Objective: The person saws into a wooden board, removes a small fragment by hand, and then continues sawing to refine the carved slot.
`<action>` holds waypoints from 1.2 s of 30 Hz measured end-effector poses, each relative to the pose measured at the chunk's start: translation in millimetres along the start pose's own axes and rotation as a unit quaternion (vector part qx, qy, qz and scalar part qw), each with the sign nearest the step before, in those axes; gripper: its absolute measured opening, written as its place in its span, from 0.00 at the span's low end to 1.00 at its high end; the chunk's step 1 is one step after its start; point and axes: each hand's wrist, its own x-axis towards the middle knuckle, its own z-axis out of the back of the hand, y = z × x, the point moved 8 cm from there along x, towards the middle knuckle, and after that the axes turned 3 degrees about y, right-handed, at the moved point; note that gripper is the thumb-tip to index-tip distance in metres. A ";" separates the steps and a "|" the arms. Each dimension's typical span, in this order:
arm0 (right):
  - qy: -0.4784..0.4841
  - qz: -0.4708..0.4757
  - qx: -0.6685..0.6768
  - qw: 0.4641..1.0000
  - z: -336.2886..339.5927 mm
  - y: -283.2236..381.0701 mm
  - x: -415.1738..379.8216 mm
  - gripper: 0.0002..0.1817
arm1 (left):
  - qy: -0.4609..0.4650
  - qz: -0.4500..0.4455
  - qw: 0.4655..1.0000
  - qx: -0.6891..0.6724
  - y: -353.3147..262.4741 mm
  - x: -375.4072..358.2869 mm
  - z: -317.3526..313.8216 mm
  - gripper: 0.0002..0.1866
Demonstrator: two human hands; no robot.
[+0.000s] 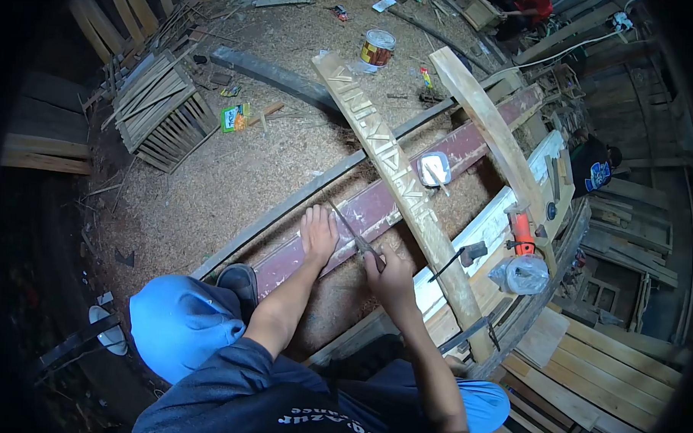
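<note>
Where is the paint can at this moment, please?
In the head view, the paint can stands on the sawdust floor at top centre, just beyond the far end of the carved plank.

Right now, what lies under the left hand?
The left hand rests flat on a dark red beam over a sawdust floor. The beam's surface beneath the palm is covered. The right hand grips a thin tool nearby.

My right hand covers the tool's handle; only its thin blade shows. Carved letters on the plank unreadable. Can label too small to read.
</note>
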 end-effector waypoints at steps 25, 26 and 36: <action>-0.012 -0.008 0.037 0.999 15.5 -5.5 7.0 0.11 | -0.004 -0.007 1.000 0.008 -3.2 0.2 2.1 0.12; 0.009 0.007 -0.018 1.000 14.5 -5.5 8.1 0.12 | 0.033 0.007 0.999 -0.009 -1.3 -1.4 -0.7 0.12; -0.031 0.037 -0.015 0.999 22.9 11.8 8.0 0.12 | 0.034 -0.007 0.999 -0.001 -2.7 1.1 0.1 0.10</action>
